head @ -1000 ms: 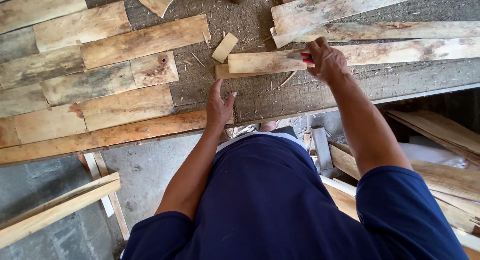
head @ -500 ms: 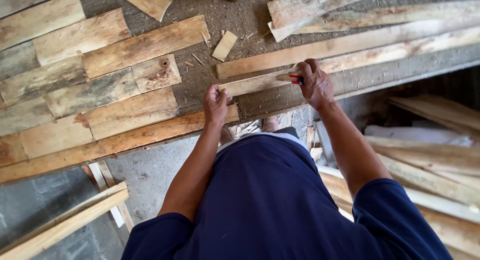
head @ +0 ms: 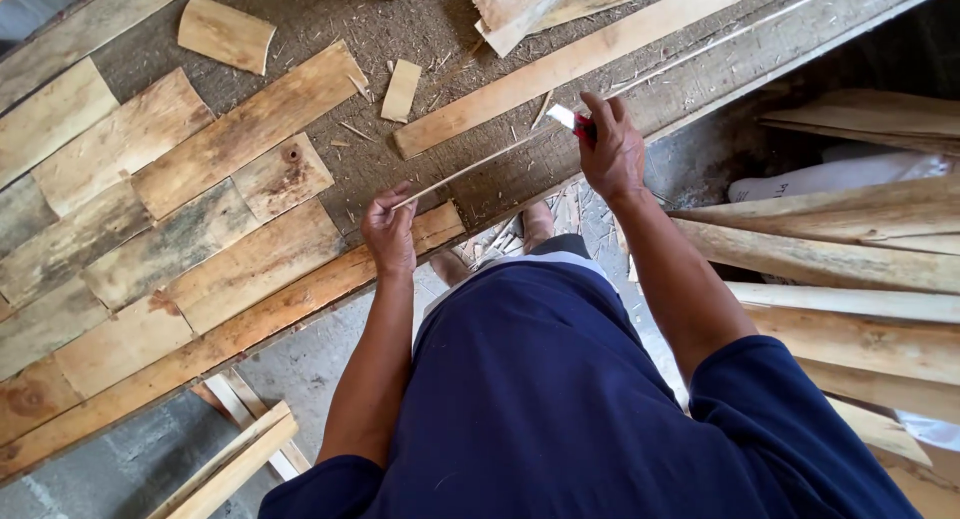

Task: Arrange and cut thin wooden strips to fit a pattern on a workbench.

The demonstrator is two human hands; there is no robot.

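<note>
1. Where the thin pale wooden strip (head: 480, 164) runs, slanting low-left to upper-right over the sawdust-strewn brown desk (head: 420, 24); long axis along that diagonal, parallel to the long pale plank (head: 580, 59) just beyond.
2. Pinched at its lower-left end by the left hand (head: 390, 234), fingers closed on the strip's tip.
3. Met near its upper-right end by the right hand (head: 610, 149), wrapped tight around a small red-handled cutter with a pale blade (head: 570, 121), blade pointing left, back along the strip toward the left hand.
4. Both hands level with the strip's two ends, right hand farther out over the desk, left nearer the body.
5. Left of the strip, rows of weathered short boards (head: 170, 219) laid side by side.
6. Right of the desk edge, stacked pale planks (head: 850, 269), well apart from the strip.
</note>
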